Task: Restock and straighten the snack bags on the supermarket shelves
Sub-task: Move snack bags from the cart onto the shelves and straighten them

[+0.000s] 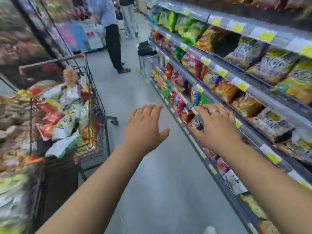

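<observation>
Left hand (145, 128) and right hand (217, 127) spread wide, empty. Snack bags (187, 116) at right hand's 10 o'clock: likely light, slippery, crushable; pinch top seams.

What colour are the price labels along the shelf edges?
Yellow on white. The price labels show clearest in the head view, on the upper rails.

supermarket aisle, snack shelves (219, 68), trolley (94, 105)

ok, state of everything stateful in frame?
Left grip (bare hand): open, holding nothing, over aisle floor.
Right grip (ringed bare hand): open, fingers spread by shelved bags; contact unclear.
Black wire shopping cart: heaped with snack bags.
Grey metal shelf: stocked, one dark gap.
</observation>
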